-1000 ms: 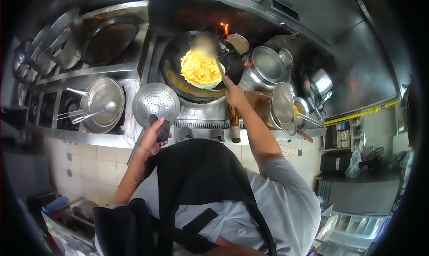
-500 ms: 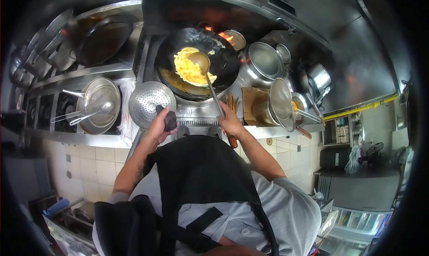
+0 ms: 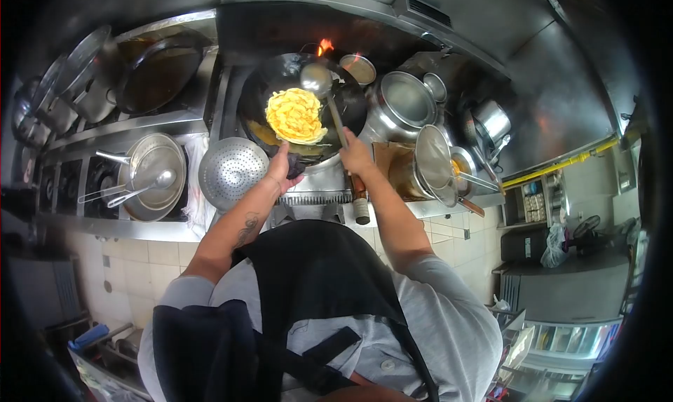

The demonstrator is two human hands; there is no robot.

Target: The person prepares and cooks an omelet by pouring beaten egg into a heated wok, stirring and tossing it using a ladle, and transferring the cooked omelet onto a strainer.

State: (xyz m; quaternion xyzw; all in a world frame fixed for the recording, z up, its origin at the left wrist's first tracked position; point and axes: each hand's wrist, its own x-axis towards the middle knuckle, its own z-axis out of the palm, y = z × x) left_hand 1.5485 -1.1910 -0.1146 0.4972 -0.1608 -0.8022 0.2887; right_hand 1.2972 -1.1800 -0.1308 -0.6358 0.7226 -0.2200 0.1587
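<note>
— Head view: what's being gripped?
— A long-handled metal ladle (image 3: 317, 79) is grasped in the right hand (image 3: 356, 155), its bowl held near the round yellow egg-like mass (image 3: 294, 116) in the black metal wok (image 3: 348, 105).
— And the left hand (image 3: 280, 169)?
— A dark crumpled cloth (image 3: 296, 166) is clutched there, by the wok's near rim. Whether the rim's pinched too can't be told.

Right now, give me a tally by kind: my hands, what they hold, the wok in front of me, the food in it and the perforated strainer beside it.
Hands: 2 (left hand, right hand)
Ladle, in the right: 1
Dark cloth, in the left: 1
Wok: 1
Yellow food mass: 1
Perforated strainer: 1
Total: 7
</note>
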